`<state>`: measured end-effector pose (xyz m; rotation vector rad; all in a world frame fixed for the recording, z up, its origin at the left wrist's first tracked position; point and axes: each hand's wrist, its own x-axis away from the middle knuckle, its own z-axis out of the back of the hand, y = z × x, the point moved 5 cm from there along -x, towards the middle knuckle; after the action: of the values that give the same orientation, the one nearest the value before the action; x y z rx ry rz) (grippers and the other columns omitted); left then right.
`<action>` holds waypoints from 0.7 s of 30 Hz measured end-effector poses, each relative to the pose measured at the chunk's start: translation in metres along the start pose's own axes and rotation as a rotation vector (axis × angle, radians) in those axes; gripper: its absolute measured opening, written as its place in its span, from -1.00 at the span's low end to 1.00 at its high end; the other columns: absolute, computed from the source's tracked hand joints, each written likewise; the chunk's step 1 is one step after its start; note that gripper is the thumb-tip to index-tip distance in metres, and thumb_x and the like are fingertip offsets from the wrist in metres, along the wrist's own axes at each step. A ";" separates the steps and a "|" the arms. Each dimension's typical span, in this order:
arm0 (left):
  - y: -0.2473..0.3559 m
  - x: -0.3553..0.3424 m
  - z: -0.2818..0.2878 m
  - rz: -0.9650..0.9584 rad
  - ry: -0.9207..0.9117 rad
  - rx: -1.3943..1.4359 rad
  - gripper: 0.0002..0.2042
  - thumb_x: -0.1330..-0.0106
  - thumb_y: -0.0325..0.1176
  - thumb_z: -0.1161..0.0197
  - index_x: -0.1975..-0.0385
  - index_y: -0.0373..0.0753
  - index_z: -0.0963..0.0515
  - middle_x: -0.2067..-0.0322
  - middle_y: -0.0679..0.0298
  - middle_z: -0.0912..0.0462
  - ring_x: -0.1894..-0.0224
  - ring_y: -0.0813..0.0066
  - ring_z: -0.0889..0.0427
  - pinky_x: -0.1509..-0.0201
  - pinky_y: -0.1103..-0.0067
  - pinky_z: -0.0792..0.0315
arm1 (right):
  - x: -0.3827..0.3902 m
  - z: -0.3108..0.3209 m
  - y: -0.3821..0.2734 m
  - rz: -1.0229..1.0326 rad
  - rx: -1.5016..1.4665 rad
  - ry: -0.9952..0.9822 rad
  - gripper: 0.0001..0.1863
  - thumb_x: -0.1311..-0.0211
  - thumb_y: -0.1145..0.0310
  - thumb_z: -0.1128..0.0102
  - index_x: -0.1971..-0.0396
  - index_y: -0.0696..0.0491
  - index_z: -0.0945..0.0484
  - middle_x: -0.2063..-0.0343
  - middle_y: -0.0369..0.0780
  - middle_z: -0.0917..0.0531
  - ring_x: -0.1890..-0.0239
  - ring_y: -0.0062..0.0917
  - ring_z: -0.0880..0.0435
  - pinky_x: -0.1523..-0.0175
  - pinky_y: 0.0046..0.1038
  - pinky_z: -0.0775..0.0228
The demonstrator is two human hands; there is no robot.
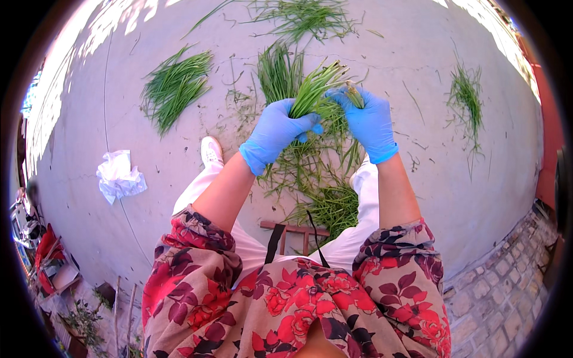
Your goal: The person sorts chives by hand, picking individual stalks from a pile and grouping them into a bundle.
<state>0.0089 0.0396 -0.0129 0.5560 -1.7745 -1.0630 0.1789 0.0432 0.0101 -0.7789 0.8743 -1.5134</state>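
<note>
Blue gloves (pixel 261 148) on both hands, raised close together over the floor in front of the body. Left hand (pixel 279 128) wrapped round a bunch of green stalks (pixel 317 88), pale ends tilted up and to the right, toward the other hand. Right hand (pixel 368 122) pinching a small yellowish tuft (pixel 356 97) between thumb and fingers, just beside those pale ends; can't tell if the tuft joins the bunch. Loose stalks (pixel 298 173) scattered on the floor below the hands, between the legs. Green heap (pixel 333 210) near the right leg, thick and tangled. Neater pile (pixel 277 74) just past the left hand, partly hidden by it. Bigger spread (pixel 310 18) farther out at the top edge. Tidy pile (pixel 179 86) off to the left, thin straggly pile (pixel 466 98) well apart on the right. Crumpled white plastic bag (pixel 121 176) on the concrete floor (pixel 418 185), left side, near the white left shoe (pixel 211 150). White trousers (pixel 196 184), floral top (pixel 298 292), reddish frame (pixel 295 230) between the thighs. Stone paving (pixel 489 292) lower right, red wall (pixel 544 137) far right, red cloth (pixel 49 256) among clutter lower left.
</note>
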 end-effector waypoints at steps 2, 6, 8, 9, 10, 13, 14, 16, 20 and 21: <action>0.001 0.002 0.000 0.006 -0.015 0.054 -0.79 -0.19 -0.36 -0.20 0.23 -0.33 -0.50 0.46 0.26 -0.63 0.60 0.73 -0.40 0.51 0.77 -0.30 | -0.003 0.011 0.002 -0.020 0.013 0.137 -0.71 -0.04 0.17 -0.26 0.37 0.09 -0.61 0.68 -0.12 -0.56 0.67 -0.43 -0.48 0.47 -0.43 -0.33; 0.000 0.003 0.001 -0.006 -0.028 0.138 -0.79 -0.21 -0.34 -0.19 0.26 -0.34 -0.51 0.44 0.24 -0.64 0.58 0.72 -0.41 0.50 0.76 -0.30 | -0.013 0.060 0.023 -0.101 0.163 0.475 -0.71 -0.05 0.15 -0.25 0.47 0.11 -0.58 0.72 -0.12 -0.53 0.71 -0.41 -0.42 0.51 -0.39 -0.29; -0.004 0.001 0.003 0.009 -0.021 0.177 -0.82 -0.22 -0.36 -0.17 0.28 -0.33 -0.51 0.43 0.23 -0.64 0.59 0.70 -0.43 0.51 0.75 -0.31 | -0.014 0.080 0.027 -0.125 0.257 0.568 -0.70 -0.06 0.13 -0.23 0.50 0.10 -0.57 0.72 -0.11 -0.52 0.71 -0.37 -0.42 0.51 -0.38 -0.28; -0.004 0.001 0.006 0.017 -0.014 0.196 -0.83 -0.22 -0.36 -0.17 0.29 -0.32 -0.51 0.43 0.22 -0.64 0.59 0.70 -0.43 0.52 0.75 -0.32 | -0.013 0.085 0.027 -0.103 0.310 0.592 -0.70 -0.06 0.12 -0.22 0.51 0.10 -0.56 0.72 -0.10 -0.52 0.70 -0.35 -0.44 0.51 -0.36 -0.28; -0.003 0.002 0.006 0.012 -0.012 0.217 -0.83 -0.22 -0.36 -0.16 0.29 -0.32 -0.51 0.43 0.22 -0.64 0.59 0.70 -0.43 0.52 0.75 -0.31 | -0.013 0.091 0.027 -0.085 0.366 0.618 -0.69 -0.07 0.11 -0.21 0.52 0.09 -0.55 0.72 -0.09 -0.52 0.70 -0.32 -0.45 0.51 -0.35 -0.28; 0.000 0.002 0.008 -0.005 0.000 0.268 -0.81 -0.23 -0.34 -0.16 0.27 -0.34 -0.51 0.42 0.20 -0.64 0.59 0.69 -0.42 0.52 0.75 -0.29 | -0.013 0.101 0.031 -0.093 0.469 0.644 -0.70 -0.08 0.10 -0.17 0.47 0.07 -0.56 0.70 -0.08 -0.54 0.66 -0.27 -0.49 0.49 -0.34 -0.30; 0.001 0.002 0.009 -0.013 0.007 0.278 -0.79 -0.24 -0.34 -0.16 0.26 -0.35 -0.50 0.41 0.20 -0.64 0.59 0.69 -0.41 0.52 0.75 -0.28 | -0.013 0.108 0.034 -0.131 0.563 0.641 -0.69 -0.08 0.10 -0.16 0.44 0.07 -0.56 0.68 -0.08 -0.55 0.64 -0.26 -0.50 0.48 -0.34 -0.31; 0.002 0.002 0.011 -0.023 0.011 0.300 -0.77 -0.24 -0.33 -0.15 0.23 -0.37 -0.50 0.40 0.19 -0.63 0.59 0.69 -0.40 0.51 0.75 -0.28 | -0.013 0.122 0.039 -0.207 0.753 0.637 -0.68 -0.07 0.10 -0.15 0.38 0.08 -0.56 0.64 -0.06 -0.56 0.61 -0.25 -0.53 0.46 -0.33 -0.33; 0.005 0.003 0.009 -0.007 -0.013 0.335 -0.75 -0.25 -0.32 -0.14 0.21 -0.37 -0.49 0.40 0.19 -0.63 0.59 0.68 -0.39 0.51 0.75 -0.28 | -0.013 0.083 0.041 -0.226 0.194 0.254 -0.66 -0.06 0.19 -0.22 0.22 0.09 -0.58 0.64 -0.27 -0.58 0.61 -0.51 -0.50 0.46 -0.48 -0.33; 0.004 0.003 0.008 0.005 -0.023 0.342 -0.75 -0.25 -0.31 -0.14 0.20 -0.37 -0.48 0.40 0.20 -0.63 0.59 0.68 -0.39 0.51 0.75 -0.28 | -0.011 0.058 0.030 -0.260 -0.101 0.123 -0.66 -0.06 0.23 -0.24 0.18 0.09 -0.58 0.65 -0.35 -0.55 0.63 -0.62 -0.46 0.49 -0.55 -0.29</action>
<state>0.0010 0.0429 -0.0090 0.7475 -1.9911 -0.7669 0.2449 0.0467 0.0129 -0.9079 0.9758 -1.7718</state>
